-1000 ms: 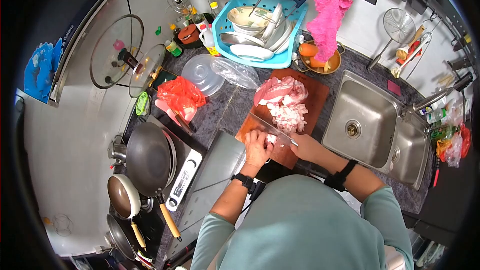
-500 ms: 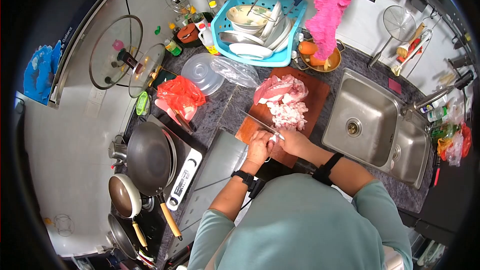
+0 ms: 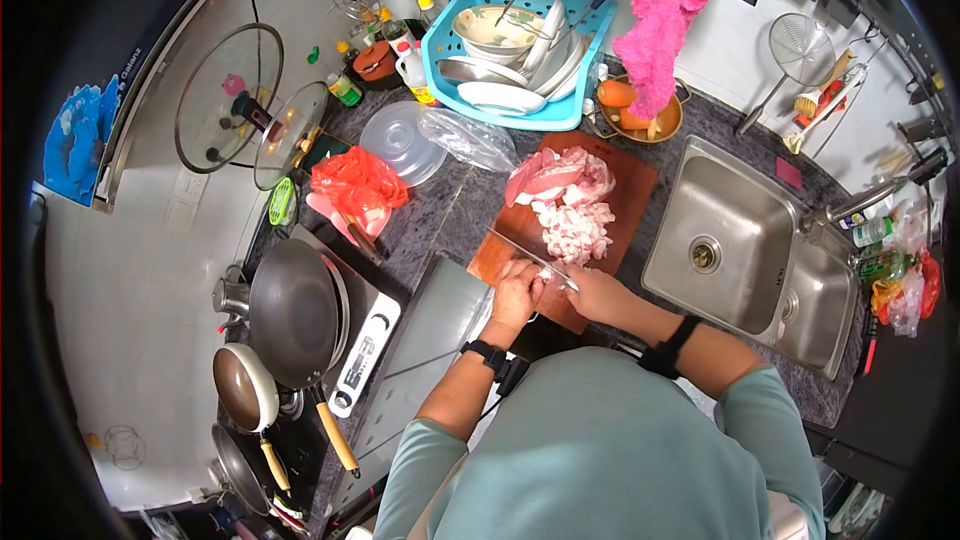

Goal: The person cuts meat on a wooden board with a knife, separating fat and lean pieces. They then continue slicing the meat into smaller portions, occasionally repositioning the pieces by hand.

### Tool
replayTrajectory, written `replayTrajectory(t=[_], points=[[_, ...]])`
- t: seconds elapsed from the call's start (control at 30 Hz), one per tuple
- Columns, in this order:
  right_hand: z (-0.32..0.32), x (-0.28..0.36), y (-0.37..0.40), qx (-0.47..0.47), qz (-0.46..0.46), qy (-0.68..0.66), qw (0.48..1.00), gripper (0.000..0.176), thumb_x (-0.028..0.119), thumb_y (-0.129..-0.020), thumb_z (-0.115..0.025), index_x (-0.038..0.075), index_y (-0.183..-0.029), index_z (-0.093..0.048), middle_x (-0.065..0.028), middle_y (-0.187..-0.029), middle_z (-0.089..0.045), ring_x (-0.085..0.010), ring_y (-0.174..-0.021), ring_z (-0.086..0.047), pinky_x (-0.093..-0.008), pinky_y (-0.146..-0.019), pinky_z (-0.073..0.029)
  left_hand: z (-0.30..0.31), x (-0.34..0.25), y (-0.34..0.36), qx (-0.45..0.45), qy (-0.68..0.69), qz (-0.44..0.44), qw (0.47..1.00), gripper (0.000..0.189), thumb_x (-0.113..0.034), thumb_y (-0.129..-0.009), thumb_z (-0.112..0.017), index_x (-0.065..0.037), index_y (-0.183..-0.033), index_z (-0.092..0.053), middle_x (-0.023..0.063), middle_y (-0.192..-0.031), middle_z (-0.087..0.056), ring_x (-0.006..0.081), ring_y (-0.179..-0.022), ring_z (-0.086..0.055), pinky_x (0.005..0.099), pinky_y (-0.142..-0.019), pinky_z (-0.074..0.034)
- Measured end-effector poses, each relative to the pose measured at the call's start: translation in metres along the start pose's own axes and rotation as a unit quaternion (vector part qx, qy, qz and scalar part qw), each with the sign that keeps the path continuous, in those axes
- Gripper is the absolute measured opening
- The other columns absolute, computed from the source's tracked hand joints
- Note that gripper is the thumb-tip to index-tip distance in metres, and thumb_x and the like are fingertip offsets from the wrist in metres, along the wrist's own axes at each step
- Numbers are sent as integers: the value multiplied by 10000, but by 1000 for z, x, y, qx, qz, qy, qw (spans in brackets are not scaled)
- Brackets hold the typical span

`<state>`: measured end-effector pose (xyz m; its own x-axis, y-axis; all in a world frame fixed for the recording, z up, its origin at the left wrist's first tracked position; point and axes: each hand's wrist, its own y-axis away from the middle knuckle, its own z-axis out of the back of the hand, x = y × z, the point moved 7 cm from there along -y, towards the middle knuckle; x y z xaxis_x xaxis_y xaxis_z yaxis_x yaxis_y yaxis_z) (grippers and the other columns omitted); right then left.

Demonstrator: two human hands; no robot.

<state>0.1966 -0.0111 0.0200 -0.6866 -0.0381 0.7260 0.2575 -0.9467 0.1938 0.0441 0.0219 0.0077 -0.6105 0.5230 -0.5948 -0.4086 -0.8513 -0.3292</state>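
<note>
A wooden cutting board [image 3: 633, 190] lies on the dark counter beside the sink. On it sit a large slab of raw pink meat [image 3: 555, 175] and a pile of cut meat pieces [image 3: 577, 229]. My right hand [image 3: 592, 292] grips a cleaver [image 3: 530, 255] whose blade rests across the board's near end. My left hand [image 3: 517, 292] presses down on a small piece of meat next to the blade.
A double steel sink [image 3: 735, 245] is to the right. A blue dish rack [image 3: 510, 50] with bowls stands behind, a pink cloth [image 3: 655, 25] hanging near it. A red bag [image 3: 355, 185], clear lid [image 3: 400, 140], wok [image 3: 295, 310] and pans are on the left.
The cleaver has shifted slightly over the meat piece as my right hand moved back and forth near the board's front. My left hand stays on the meat.
</note>
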Motion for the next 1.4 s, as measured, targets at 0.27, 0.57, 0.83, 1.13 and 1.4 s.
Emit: replayTrajectory(t=[0.27,0.57,0.83,1.13,1.4], points=[[-12,-4,-38,-58,41,-2,997,226,191,-896,-576,13,-1034,-563,-253,-918,-663,-440,-913,-644,-535,-780,-512,3,5,5,-10,22,4,1000,193,-34,-771,-694,-38,-964,-696,137,-1033,-655,353,-957,-603,426,-862,-508],[23,18,21,16,-25,-8,1000,309,221,-912,-581,19,-1141,-538,-270,-944,-647,-464,-893,-631,-539,-790,-507,5,7,3,4,-6,42,999,211,-52,-759,-674,-29,-968,-690,143,-1040,-627,354,-1020,-566,431,-879,-502],[-19,13,-27,-10,-10,44,999,304,191,-907,-559,31,-1165,-555,-257,-968,-665,-430,-901,-658,-542,-781,-516,2,10,6,-1,-8,24,1000,209,-43,-736,-689,-28,-945,-696,140,-1030,-631,354,-999,-568,429,-873,-503],[-6,-5,-20,-23,28,50,998,313,192,-887,-590,22,-1147,-551,-260,-944,-672,-437,-899,-658,-535,-783,-523,17,10,13,-41,12,19,999,195,-43,-763,-686,-44,-958,-696,134,-1045,-634,350,-1007,-573,422,-876,-503],[16,20,13,19,4,38,999,272,203,-902,-568,25,-1107,-556,-263,-923,-669,-452,-892,-648,-538,-782,-520,10,12,13,-25,2,48,999,181,-43,-753,-671,-26,-932,-694,140,-1035,-624,348,-1002,-574,426,-878,-504]])
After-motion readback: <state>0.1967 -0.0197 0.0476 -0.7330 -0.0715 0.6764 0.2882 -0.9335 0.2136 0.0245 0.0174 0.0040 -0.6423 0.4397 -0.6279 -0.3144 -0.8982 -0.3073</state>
